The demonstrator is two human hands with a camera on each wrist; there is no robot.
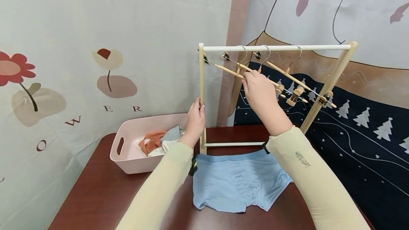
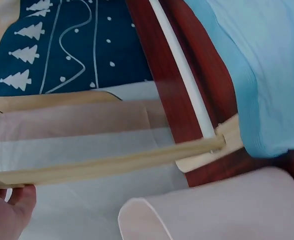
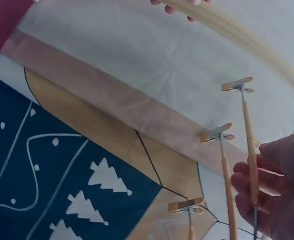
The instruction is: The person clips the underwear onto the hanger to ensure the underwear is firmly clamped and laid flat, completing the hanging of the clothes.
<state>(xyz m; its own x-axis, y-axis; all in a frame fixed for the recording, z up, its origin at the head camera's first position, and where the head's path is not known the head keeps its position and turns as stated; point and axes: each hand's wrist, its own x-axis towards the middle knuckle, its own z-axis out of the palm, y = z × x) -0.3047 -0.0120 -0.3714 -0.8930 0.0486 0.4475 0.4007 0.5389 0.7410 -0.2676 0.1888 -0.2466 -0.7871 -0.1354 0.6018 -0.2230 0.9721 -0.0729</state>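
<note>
The person wears smooth, pale cream-yellow sleeves, the left sleeve running from the bottom edge toward centre and the right sleeve at lower right bearing small dark lettering, with a black, yellow-green-accented device by the left cuff.

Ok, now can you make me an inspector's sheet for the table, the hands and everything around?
Surface: dark red-brown table, shiny.
Job's things: blue shorts spread on the table; rack standing, with three clip hangers on its top bar; pink basket at the left, with orange, grey and white clothes inside.
Clutter: nothing seen.
Hands: left hand grips the rack's left post; right hand holds the leftmost hanger.
Cables: nothing seen.
Surroundings: flower-print backdrop and tree-print backdrop.
</note>
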